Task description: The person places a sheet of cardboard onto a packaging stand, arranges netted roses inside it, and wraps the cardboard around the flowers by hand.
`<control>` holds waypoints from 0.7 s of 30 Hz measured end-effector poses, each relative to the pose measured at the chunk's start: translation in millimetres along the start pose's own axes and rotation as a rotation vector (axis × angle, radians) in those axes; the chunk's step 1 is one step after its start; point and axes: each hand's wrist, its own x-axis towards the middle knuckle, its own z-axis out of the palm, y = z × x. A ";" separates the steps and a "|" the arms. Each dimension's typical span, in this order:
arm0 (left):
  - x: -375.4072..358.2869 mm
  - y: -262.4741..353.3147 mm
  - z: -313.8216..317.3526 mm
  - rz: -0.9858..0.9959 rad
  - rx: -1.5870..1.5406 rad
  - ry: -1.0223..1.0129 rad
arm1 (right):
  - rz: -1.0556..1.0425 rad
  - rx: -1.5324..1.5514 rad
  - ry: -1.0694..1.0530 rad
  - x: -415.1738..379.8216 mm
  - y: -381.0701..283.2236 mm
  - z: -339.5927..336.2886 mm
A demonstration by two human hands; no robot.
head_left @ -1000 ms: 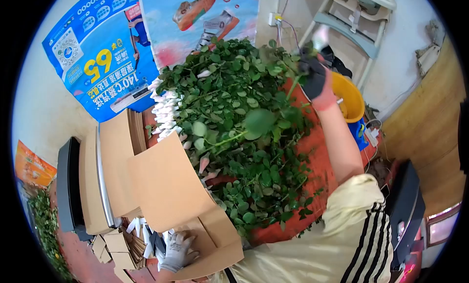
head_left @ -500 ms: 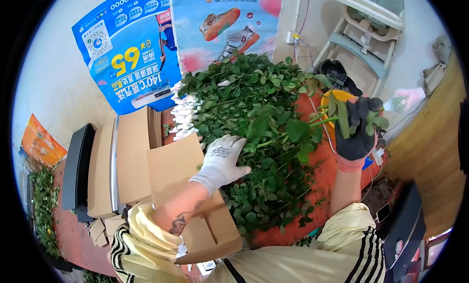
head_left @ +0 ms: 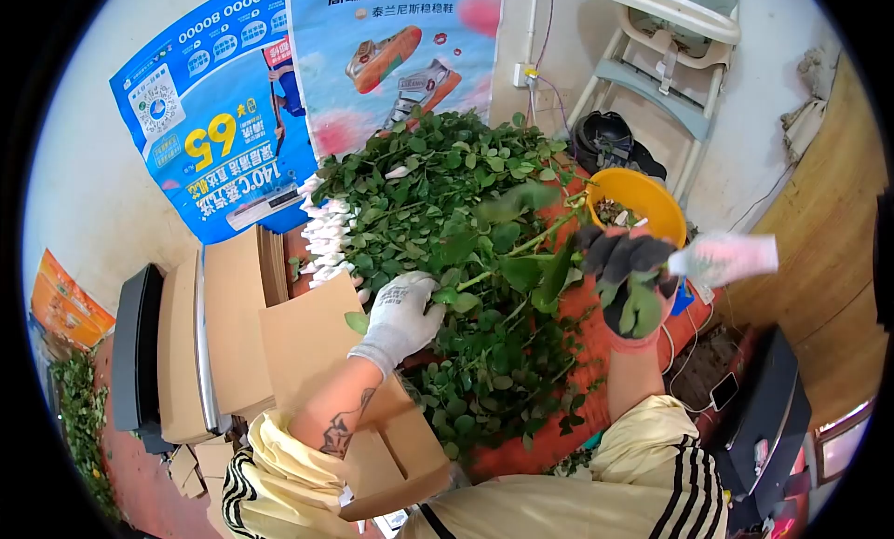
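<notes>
A big heap of leafy rose stems [head_left: 438, 213] lies on a red table [head_left: 596, 306], its buds in white net sleeves at the left edge. My right hand [head_left: 624, 274], in a black glove, is closed around a rose stem [head_left: 521, 250] near its wrapped bud [head_left: 726, 257], which points right. The stem's leafy length runs left over the heap. My left hand [head_left: 402, 316], in a white glove, rests on that same stem's lower leaves at the heap's near left side, fingers curled on it.
An open cardboard box [head_left: 372, 427] sits by my left forearm, with flat cartons [head_left: 219, 325] stacked further left. A yellow bucket [head_left: 652, 199] with scraps stands behind my right hand. Posters cover the wall, and a high chair [head_left: 666, 64] stands at the back right.
My right hand has lowered and pulled the stem nearer, bud now pointing right. My left hand, at the box a second ago, has come down onto the stem's leaves.
</notes>
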 end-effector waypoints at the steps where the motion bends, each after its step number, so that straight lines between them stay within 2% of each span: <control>1: 1.7 -1.6 0.0 -0.001 0.001 0.005 | -0.034 -0.048 -0.055 -1.5 -0.1 1.0; 3: 2.2 -1.6 -1.1 0.141 0.164 0.250 | -0.111 -0.139 -0.162 -1.9 -1.5 7.5; 4: 3.3 -1.9 -3.7 0.113 0.145 0.157 | -0.103 -0.102 -0.134 -2.1 -1.1 11.4; 5: 3.2 3.5 -6.6 0.112 0.142 0.152 | -0.095 -0.067 -0.105 -3.0 -0.6 14.8; 7: 4.2 14.3 -9.8 0.100 -0.011 -0.003 | -0.093 -0.056 -0.100 -1.5 0.0 15.7; 8: 6.6 12.8 -6.8 0.172 -0.019 0.030 | -0.093 -0.042 -0.096 -0.8 0.5 15.9; 12: 9.7 19.6 -2.6 0.162 0.063 0.062 | -0.140 -0.058 -0.123 -1.8 3.9 12.5; 17: 15.8 28.0 3.7 0.207 0.177 0.200 | -0.139 -0.040 -0.181 2.3 6.1 18.7; 21: 26.7 28.7 8.5 0.173 0.166 0.115 | -0.132 -0.012 -0.227 3.0 5.9 21.4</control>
